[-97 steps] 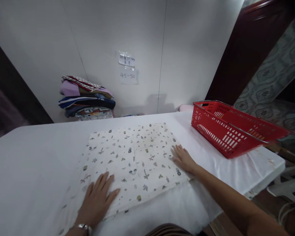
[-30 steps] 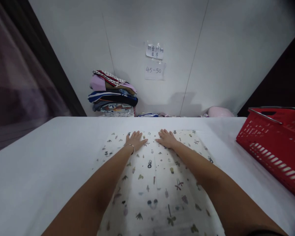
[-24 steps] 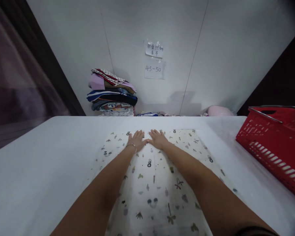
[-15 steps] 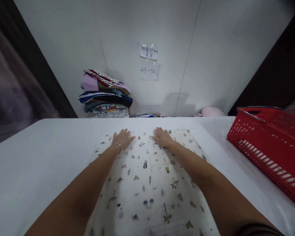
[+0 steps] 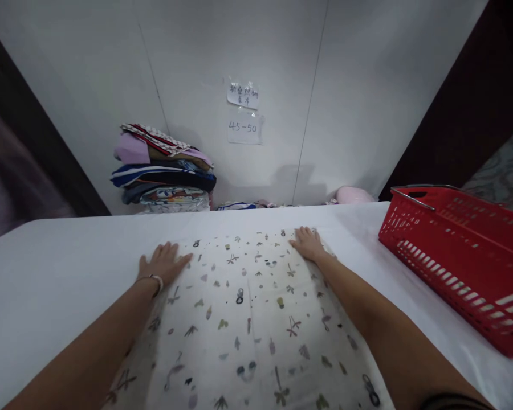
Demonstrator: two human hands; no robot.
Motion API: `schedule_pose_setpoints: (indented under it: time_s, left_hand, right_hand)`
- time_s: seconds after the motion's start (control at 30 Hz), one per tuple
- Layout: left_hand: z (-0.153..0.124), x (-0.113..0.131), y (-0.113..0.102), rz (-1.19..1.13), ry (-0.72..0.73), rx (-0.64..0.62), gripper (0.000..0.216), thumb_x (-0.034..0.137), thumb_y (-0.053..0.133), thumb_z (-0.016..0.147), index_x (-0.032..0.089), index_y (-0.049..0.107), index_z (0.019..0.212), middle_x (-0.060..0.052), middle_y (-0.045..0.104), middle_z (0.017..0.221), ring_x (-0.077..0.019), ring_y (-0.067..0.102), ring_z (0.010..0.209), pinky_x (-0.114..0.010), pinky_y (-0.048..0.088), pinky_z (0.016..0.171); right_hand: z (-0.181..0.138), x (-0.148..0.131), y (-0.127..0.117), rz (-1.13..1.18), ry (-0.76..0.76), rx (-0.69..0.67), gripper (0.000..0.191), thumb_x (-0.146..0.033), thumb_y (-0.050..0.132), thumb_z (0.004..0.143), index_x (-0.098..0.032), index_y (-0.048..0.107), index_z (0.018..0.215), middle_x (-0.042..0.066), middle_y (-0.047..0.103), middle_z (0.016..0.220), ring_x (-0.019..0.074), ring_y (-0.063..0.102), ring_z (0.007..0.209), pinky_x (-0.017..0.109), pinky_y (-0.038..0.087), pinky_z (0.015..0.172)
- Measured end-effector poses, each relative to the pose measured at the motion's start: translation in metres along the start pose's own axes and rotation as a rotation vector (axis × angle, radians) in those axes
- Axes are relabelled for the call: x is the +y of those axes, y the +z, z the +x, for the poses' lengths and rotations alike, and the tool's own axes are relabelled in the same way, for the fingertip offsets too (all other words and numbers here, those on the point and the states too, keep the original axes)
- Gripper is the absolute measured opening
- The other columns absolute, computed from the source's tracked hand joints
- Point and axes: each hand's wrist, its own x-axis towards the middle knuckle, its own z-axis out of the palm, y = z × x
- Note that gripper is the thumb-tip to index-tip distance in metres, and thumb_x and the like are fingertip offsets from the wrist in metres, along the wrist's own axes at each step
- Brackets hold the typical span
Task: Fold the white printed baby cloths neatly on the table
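Observation:
A white cloth [image 5: 239, 319] printed with small plants and figures lies spread over the white table, running toward me past the lower edge of the view. My left hand [image 5: 162, 265] rests flat on its far left corner, fingers apart, a bracelet at the wrist. On the far right corner lies my right hand [image 5: 306, 243], palm down with the fingers stretched out. Neither hand grips anything. Both forearms cover parts of the cloth's side edges.
To the right stands a red plastic basket [image 5: 448, 245] with a metal handle. Behind the white table [image 5: 68, 273], a stack of folded fabrics [image 5: 166, 165] leans near the wall, and a pink bundle [image 5: 354, 195] sits farther right. Two paper notes [image 5: 243, 111] hang on the wall.
My hands have slid apart across the cloth, the left one outward to its left corner, the right one outward to its right corner. The view has turned slightly right.

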Motion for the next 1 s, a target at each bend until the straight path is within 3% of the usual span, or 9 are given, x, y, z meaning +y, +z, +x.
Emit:
schedule_pose_setpoints:
  time_s: [0.13, 0.3, 0.37, 0.47, 0.57, 0.67, 0.73, 0.87, 1.0]
  left_hand:
    - [-0.002, -0.009, 0.000, 0.008, -0.035, -0.065, 0.084, 0.068, 0.017, 0.077, 0.016, 0.020, 0.143, -0.006, 0.006, 0.151, -0.0313, 0.003, 0.138, -0.063, 0.011, 0.103]
    - [-0.011, 0.007, -0.019, 0.042, -0.051, -0.124, 0.084, 0.067, 0.022, 0.077, 0.013, 0.023, 0.142, -0.010, 0.009, 0.150, -0.0327, 0.006, 0.137, -0.061, 0.012, 0.104]
    - [-0.031, 0.016, -0.027, 0.078, -0.008, -0.102, 0.080, 0.063, 0.022, 0.080, 0.013, 0.021, 0.142, -0.010, 0.007, 0.150, -0.0298, 0.005, 0.138, -0.058, 0.009, 0.106]
    - [-0.084, 0.020, -0.030, 0.107, 0.119, -0.082, 0.073, 0.057, 0.022, 0.083, 0.015, 0.021, 0.142, -0.007, 0.007, 0.151, -0.0257, 0.005, 0.138, -0.054, 0.007, 0.108]
    - [-0.149, 0.012, -0.021, 0.098, 0.211, -0.097, 0.072, 0.056, 0.025, 0.083, 0.016, 0.022, 0.142, -0.006, 0.008, 0.150, -0.0266, 0.004, 0.138, -0.052, 0.007, 0.109]
    - [-0.200, 0.001, -0.008, 0.090, 0.236, -0.101, 0.072, 0.056, 0.028, 0.081, 0.019, 0.022, 0.142, -0.004, 0.010, 0.150, -0.0278, 0.005, 0.138, -0.051, 0.008, 0.110]
    - [-0.218, -0.001, -0.004, 0.088, 0.231, -0.106, 0.072, 0.057, 0.026, 0.082, 0.019, 0.021, 0.143, -0.003, 0.011, 0.150, -0.0259, 0.005, 0.138, -0.050, 0.009, 0.111]
    - [-0.225, 0.003, -0.009, 0.067, 0.209, -0.130, 0.073, 0.058, 0.023, 0.083, 0.018, 0.019, 0.143, -0.004, 0.010, 0.150, -0.0244, 0.006, 0.138, -0.050, 0.010, 0.110]
    - [-0.237, 0.002, -0.009, 0.040, 0.195, -0.101, 0.069, 0.056, 0.026, 0.083, 0.019, 0.024, 0.142, -0.005, 0.010, 0.150, -0.0266, 0.006, 0.138, -0.052, 0.012, 0.108]
  right_hand:
    - [0.002, 0.014, -0.002, 0.016, 0.050, -0.059, 0.068, -0.062, 0.021, 0.087, -0.022, 0.021, 0.142, 0.006, 0.011, 0.151, 0.0253, 0.007, 0.137, 0.051, 0.008, 0.106]
    - [-0.015, 0.012, -0.016, 0.055, 0.081, -0.092, 0.067, -0.059, 0.019, 0.088, -0.020, 0.021, 0.142, 0.007, 0.009, 0.151, 0.0236, 0.006, 0.138, 0.049, 0.009, 0.107]
    - [-0.041, 0.017, -0.020, 0.039, 0.097, -0.060, 0.068, -0.058, 0.019, 0.088, -0.018, 0.019, 0.143, 0.008, 0.009, 0.151, 0.0237, 0.005, 0.138, 0.048, 0.008, 0.108]
    - [-0.100, 0.029, -0.018, -0.007, 0.062, -0.041, 0.069, -0.057, 0.020, 0.088, -0.016, 0.019, 0.143, 0.009, 0.013, 0.150, 0.0241, 0.007, 0.138, 0.048, 0.008, 0.108]
    - [-0.162, 0.043, -0.012, -0.037, -0.001, -0.024, 0.071, -0.060, 0.019, 0.088, -0.015, 0.021, 0.143, 0.010, 0.014, 0.150, 0.0237, 0.006, 0.138, 0.045, 0.006, 0.109]
    - [-0.204, 0.053, -0.007, -0.030, -0.015, -0.039, 0.074, -0.064, 0.019, 0.086, -0.016, 0.023, 0.143, 0.009, 0.013, 0.150, 0.0242, 0.007, 0.138, 0.045, 0.007, 0.109]
    - [-0.217, 0.054, -0.008, -0.009, 0.005, -0.060, 0.073, -0.064, 0.018, 0.086, -0.017, 0.022, 0.143, 0.008, 0.012, 0.150, 0.0235, 0.007, 0.138, 0.046, 0.009, 0.109]
    - [-0.226, 0.051, -0.017, 0.018, 0.029, -0.094, 0.068, -0.060, 0.020, 0.088, -0.018, 0.022, 0.142, 0.007, 0.012, 0.150, 0.0224, 0.007, 0.138, 0.045, 0.011, 0.109]
    - [-0.245, 0.054, -0.020, 0.006, 0.027, -0.040, 0.064, -0.056, 0.024, 0.090, -0.018, 0.024, 0.141, 0.008, 0.014, 0.150, 0.0226, 0.008, 0.137, 0.047, 0.011, 0.108]
